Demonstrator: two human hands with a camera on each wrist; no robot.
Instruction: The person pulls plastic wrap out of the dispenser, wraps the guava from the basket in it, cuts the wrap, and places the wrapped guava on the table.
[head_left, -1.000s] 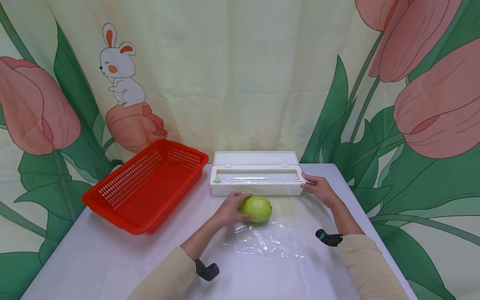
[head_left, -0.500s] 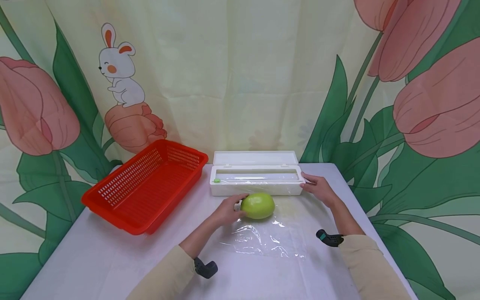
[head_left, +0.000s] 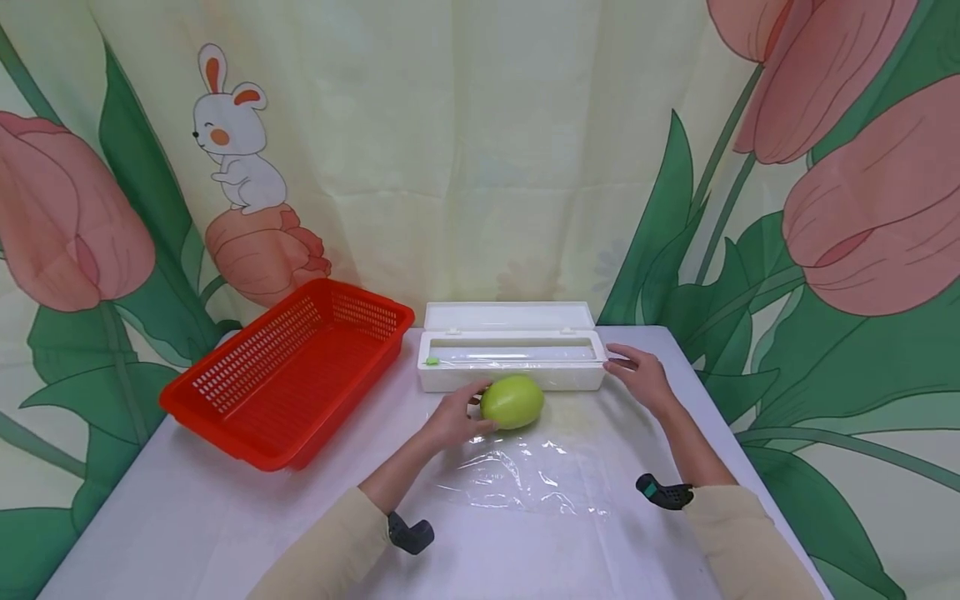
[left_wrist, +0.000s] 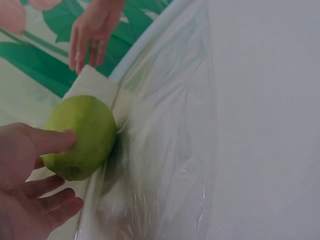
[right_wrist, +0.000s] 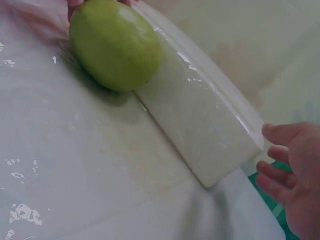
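A smooth, oval yellow-green fruit (head_left: 512, 402) is at the front of the white cling film dispenser (head_left: 517, 379); its exact kind is unclear. My left hand (head_left: 453, 419) holds its left side between thumb and fingers, as the left wrist view also shows. Whether the fruit touches the film beneath it, I cannot tell. Clear cling film (head_left: 532, 479) runs from the dispenser toward me over the table. At the dispenser's right end is my right hand (head_left: 643, 379), fingers loosely bent and holding nothing. In the right wrist view, the thumb tip (right_wrist: 270, 131) is close to the dispenser's corner.
On the left stands a red plastic basket (head_left: 292, 375) with slotted walls. The dispenser's lid (head_left: 510, 315) is raised at the back, and a small green slider (head_left: 432, 361) sits at its left. A printed curtain (head_left: 517, 167) hangs behind the white-covered table (head_left: 247, 517).
My left hand has moved the fruit away from me, closer to the dispenser. My right hand has loosened from the dispenser's right end.
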